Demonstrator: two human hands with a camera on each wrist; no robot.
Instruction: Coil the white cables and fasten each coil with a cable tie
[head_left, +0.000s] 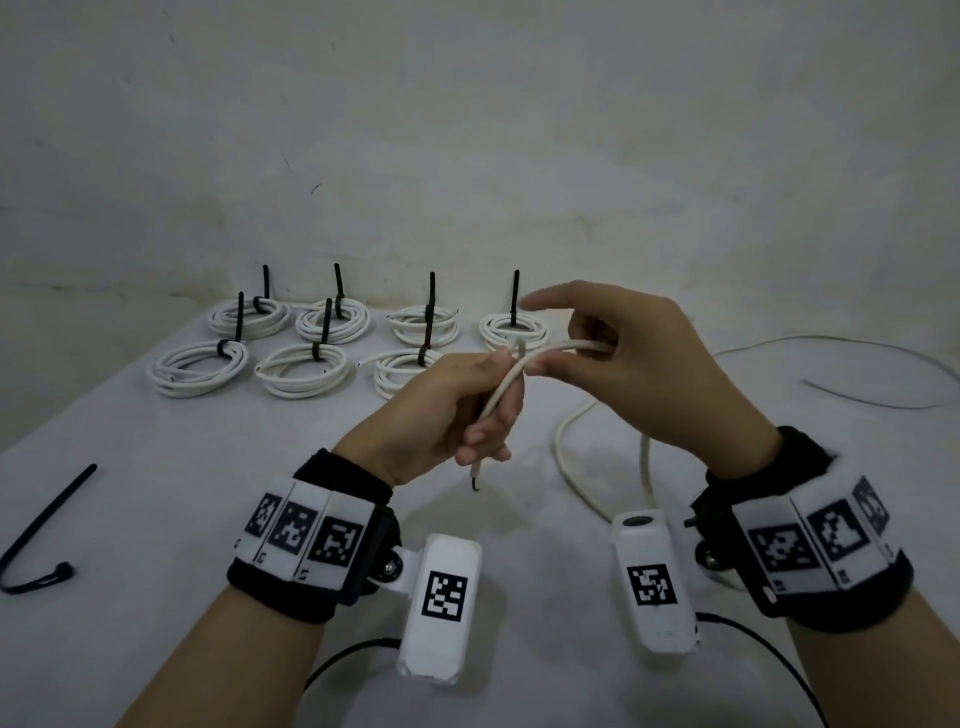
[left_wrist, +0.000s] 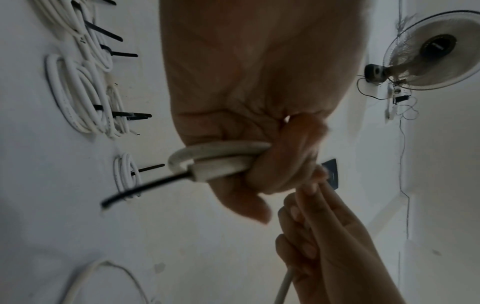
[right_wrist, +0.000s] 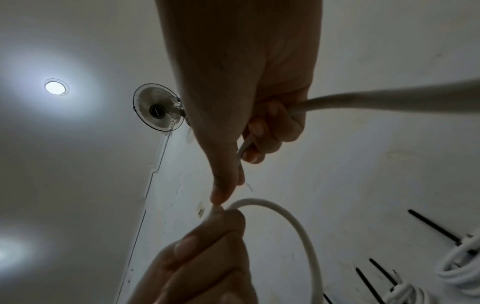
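Starting at the left edge of the bench (head_left: 156, 467): spare black cable tie (head_left: 39, 530) lying loose and unused, hooked at its near end, well apart from everything else. Along the far edge, seven finished coils (head_left: 306, 343) in two rows, each cinched with a black tie whose tail stands upright. Seven done, by that count. Moving to the middle now: left hand (head_left: 441, 410) raised above the bench, grip closed round the starting end of the white cable (head_left: 558, 349), the stripped tip poking out below the curled fingers. From the left wrist view, first small loop already bent back and pinned under the thumb. Just beside it, right hand (head_left: 634, 364), grip narrow, thumb and curled fingers on the cable, index finger pointing free, feeding the next stretch across. Further right, rest of that cable trailing down off the hands, snaking over the bench and running far out toward the right edge. Plenty still uncoiled. Judging by all this, eighth coil barely begun: winding left to do, then that lone tie to fetch and fasten. Looks like the last cable; cannot tell for sure beyond the right edge.
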